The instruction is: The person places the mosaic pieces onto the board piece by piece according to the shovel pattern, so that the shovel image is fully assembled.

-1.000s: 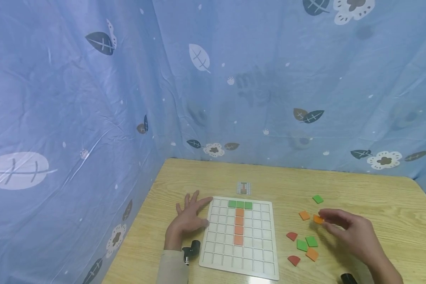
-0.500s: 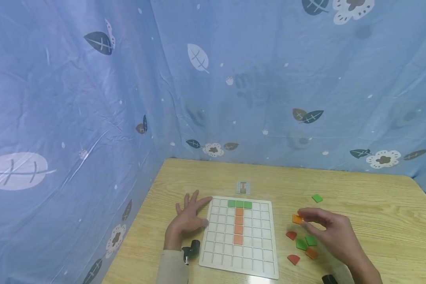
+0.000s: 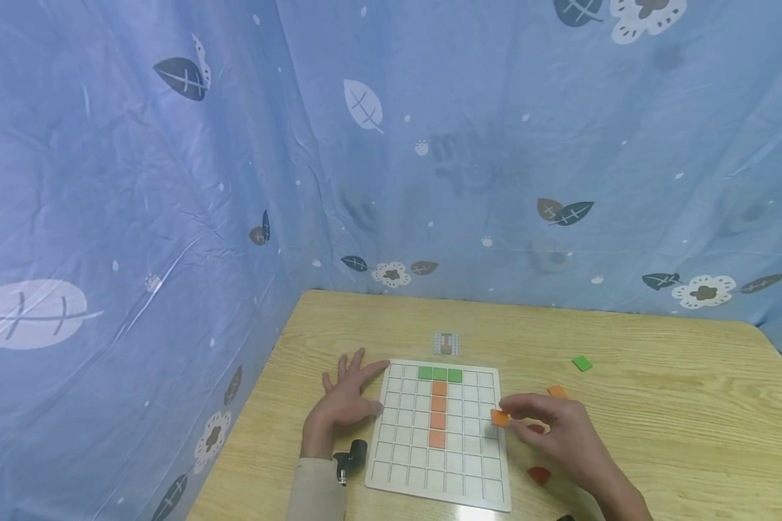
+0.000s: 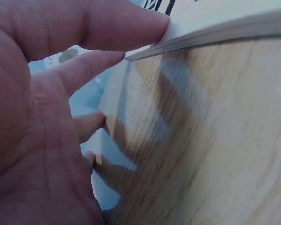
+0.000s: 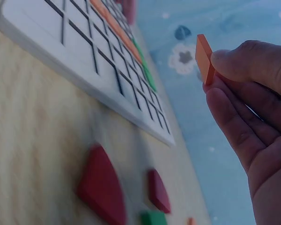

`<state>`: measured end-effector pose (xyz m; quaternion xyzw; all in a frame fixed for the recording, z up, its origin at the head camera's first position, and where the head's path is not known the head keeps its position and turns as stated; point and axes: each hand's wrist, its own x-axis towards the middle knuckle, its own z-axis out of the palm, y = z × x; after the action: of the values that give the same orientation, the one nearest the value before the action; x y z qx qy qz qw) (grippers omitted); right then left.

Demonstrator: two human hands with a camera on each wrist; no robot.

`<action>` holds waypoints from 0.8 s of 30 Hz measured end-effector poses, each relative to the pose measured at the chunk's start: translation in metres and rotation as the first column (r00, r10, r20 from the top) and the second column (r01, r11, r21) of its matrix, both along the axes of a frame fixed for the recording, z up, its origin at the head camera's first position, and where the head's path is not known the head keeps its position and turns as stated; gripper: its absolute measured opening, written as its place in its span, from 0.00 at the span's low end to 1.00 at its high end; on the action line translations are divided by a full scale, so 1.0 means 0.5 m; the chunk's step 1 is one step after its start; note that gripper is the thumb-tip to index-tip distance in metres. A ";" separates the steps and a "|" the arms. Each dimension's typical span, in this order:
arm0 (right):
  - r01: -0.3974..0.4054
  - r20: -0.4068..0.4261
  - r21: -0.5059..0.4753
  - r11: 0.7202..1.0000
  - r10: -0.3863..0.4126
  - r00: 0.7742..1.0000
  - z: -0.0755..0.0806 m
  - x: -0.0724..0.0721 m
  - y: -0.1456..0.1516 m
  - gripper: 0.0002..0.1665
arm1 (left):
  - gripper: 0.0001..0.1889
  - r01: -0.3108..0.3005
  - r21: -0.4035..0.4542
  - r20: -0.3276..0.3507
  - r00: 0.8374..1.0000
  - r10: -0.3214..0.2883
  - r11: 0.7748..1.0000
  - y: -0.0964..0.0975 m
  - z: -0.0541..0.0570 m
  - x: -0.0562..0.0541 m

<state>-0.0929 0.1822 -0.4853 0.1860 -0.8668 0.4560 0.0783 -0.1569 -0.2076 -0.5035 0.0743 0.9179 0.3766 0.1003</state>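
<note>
My right hand (image 3: 553, 430) pinches an orange square tile (image 3: 500, 418) between thumb and fingers, over the right edge of a white grid board (image 3: 472, 467). The right wrist view shows that orange tile (image 5: 204, 60) held up above the board's level. On the board, three green tiles (image 3: 440, 374) form a short row near the top, with a column of orange tiles (image 3: 438, 404) below its middle. At the board's left edge, my left hand (image 3: 345, 405) lies with fingers spread, and its thumb (image 4: 131, 26) and index fingertip touch the board's side.
Behind the board lies a small printed card (image 3: 446, 344) with a grid pattern. To the right are a green tile (image 3: 582, 363), an orange tile (image 3: 557, 391) and a red quarter-round piece (image 3: 538, 475); my right hand covers other pieces. A blue patterned curtain (image 3: 430, 181) stands behind the table.
My right hand has carried the orange tile leftward from among the loose pieces to the board's right edge. The left hand and the tiles on the board have stayed in place.
</note>
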 end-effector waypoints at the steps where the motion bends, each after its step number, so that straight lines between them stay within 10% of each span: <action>1: -0.003 0.018 -0.001 1.000 0.003 1.000 -0.002 0.001 -0.007 0.16 | 0.49 -0.001 0.000 0.001 1.000 0.001 1.000 0.000 0.000 0.000; 14: -0.120 -0.099 -0.035 0.992 0.116 0.988 -0.039 -0.004 -0.082 0.22 | 0.48 -0.002 -0.013 -0.004 1.000 0.002 1.000 0.000 0.000 -0.001; 24: -0.152 0.058 -0.007 0.988 0.152 0.987 -0.057 0.001 -0.109 0.17 | 0.49 0.001 -0.010 -0.007 1.000 -0.001 1.000 0.000 -0.004 -0.003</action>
<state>-0.0925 0.1276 -0.5138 0.2381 -0.8514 0.4670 0.0181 -0.1582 -0.2074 -0.5053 0.0755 0.9202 0.3715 0.0979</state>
